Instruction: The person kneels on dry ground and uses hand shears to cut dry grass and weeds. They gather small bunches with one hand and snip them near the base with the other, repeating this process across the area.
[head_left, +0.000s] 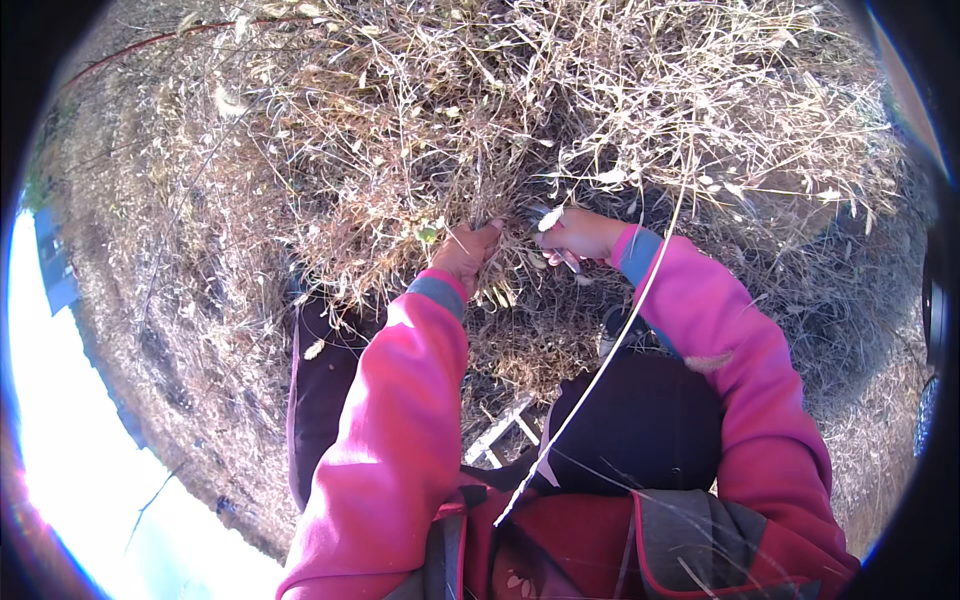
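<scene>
My left hand (466, 253) is closed around a bunch of dry grass stems (487, 202). The stems' pale lower ends (496, 291) stick out below that fist. Just to the right, my right hand (579, 234) grips a slim, shiny tool (570, 261), partly hidden by the fingers and by a seed head in front. Whether it is a small knife or another cutting tool, I cannot tell. A small gap of loose stems separates the two hands. One green leaf (427, 231) shows beside my left wrist.
Tangled dry grass (637, 97) covers the ground ahead. A long pale stalk (600, 367) crosses the view before my right arm. Between my dark-clad legs stands a light-coloured frame (501, 433), perhaps a low stool. My shoe (619, 330) rests below my right hand. A reddish stem (165, 41) arches at upper left.
</scene>
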